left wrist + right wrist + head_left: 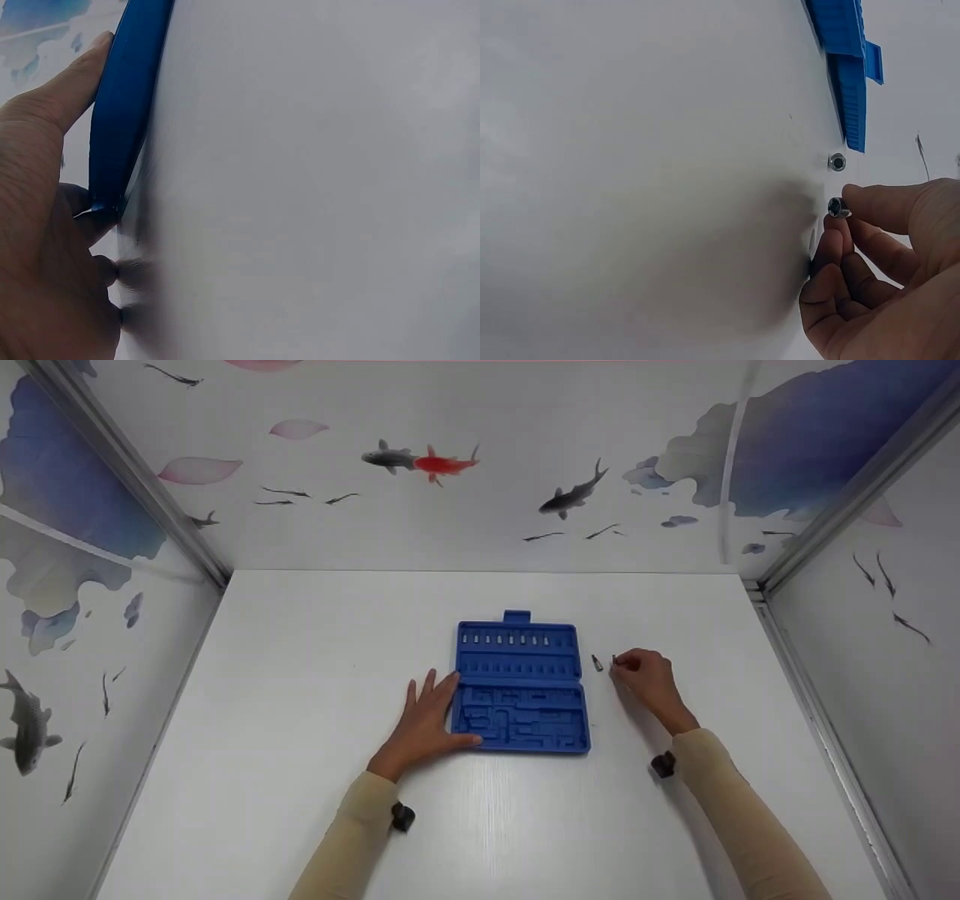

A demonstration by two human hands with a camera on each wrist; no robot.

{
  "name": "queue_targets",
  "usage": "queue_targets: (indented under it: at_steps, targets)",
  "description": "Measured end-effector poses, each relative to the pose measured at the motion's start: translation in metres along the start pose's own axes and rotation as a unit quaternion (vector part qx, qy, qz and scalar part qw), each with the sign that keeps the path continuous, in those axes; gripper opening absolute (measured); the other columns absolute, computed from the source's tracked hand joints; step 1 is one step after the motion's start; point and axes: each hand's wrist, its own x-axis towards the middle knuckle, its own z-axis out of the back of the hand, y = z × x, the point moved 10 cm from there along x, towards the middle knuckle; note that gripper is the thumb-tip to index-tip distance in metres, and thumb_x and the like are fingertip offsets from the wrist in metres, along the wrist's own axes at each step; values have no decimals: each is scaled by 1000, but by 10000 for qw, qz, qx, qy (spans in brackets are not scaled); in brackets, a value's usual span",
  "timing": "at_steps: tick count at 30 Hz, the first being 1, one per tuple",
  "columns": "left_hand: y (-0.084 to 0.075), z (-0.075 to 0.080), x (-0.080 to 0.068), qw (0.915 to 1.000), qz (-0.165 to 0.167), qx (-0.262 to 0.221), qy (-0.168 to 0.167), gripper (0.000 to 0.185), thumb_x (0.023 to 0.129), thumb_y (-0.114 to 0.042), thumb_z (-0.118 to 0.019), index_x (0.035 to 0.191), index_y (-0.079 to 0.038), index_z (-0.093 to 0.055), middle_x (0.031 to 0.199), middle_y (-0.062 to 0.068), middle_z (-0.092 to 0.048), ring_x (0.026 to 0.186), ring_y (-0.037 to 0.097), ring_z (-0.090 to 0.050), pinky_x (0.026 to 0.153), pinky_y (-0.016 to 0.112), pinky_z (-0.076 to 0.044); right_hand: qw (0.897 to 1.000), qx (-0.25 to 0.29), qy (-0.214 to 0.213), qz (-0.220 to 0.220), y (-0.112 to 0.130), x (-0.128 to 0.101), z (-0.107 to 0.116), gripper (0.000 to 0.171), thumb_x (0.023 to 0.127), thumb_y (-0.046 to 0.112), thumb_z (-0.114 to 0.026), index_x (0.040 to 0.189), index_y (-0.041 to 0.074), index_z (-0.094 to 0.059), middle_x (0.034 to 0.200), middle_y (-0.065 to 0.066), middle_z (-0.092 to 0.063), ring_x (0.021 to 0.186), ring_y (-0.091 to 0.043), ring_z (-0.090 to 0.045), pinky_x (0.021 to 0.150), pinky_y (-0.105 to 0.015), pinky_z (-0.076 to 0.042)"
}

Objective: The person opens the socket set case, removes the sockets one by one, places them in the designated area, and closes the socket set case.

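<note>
An unfolded blue plastic case (523, 681) lies on the table. Several small silver pieces (511, 640) stand in a row in its far half; the moulded recesses of the near half hold nothing visible. My left hand (425, 724) rests against the case's left side, fingers spread and fairly straight, thumb on the near left corner. To the right of the case, my right hand (646, 679) pinches a small metal socket (838, 208) between thumb and fingertips, close to the tabletop. A second small metal piece (597, 663) with a hollow end lies between that hand and the case.
The white table (300, 810) is bounded by printed panels (480, 525) at the back and both sides. A latch tab (517, 616) sticks out from the case's far edge. Small black cameras (403, 816) sit at both wrists.
</note>
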Motion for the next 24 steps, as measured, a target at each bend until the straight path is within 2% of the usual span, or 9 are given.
queue_targets:
  at_steps: [5, 14, 19, 24]
  targets:
    - [0, 0, 0, 10000, -4, -7, -29, 128, 85, -72, -83, 177, -10, -20, 182, 8, -25, 171, 35, 2, 134, 58, 13, 9996, -2, -275, -82, -1, -1, -1, 23, 101, 10, -73, 117, -6, -78, 109, -21, -76, 94, -29, -65, 77, -30, -54]
    - [3, -1, 0, 10000, 45, -28, -48, 128, 85, -74, -83, 177, -11, -21, 182, 6, -25, 171, 33, 2, 135, 56, 13, 9962, -225, -737, -414, -2, -2, -7, 24, 102, 16, -71, 113, -4, -77, 104, -19, -74, 94, -32, -64, 83, -42, -52]
    - [3, -1, -1, 10000, 94, -6, -17, 128, 84, -74, -82, 178, -13, -20, 183, 5, -23, 172, 32, 3, 135, 55, 14, 9962, -215, -788, -316, 0, -2, -8, 24, 102, 18, -73, 112, -4, -77, 102, -18, -75, 91, -31, -64, 80, -40, -50]
    - [1, 1, -1, 10000, 24, -42, -21, 128, 85, -74, -82, 178, -11, -20, 182, 7, -24, 171, 34, 3, 135, 56, 14, 9954, 7, -954, -70, 6, -2, 2, 26, 103, 20, -76, 113, -4, -78, 103, -19, -76, 92, -30, -65, 78, -35, -51]
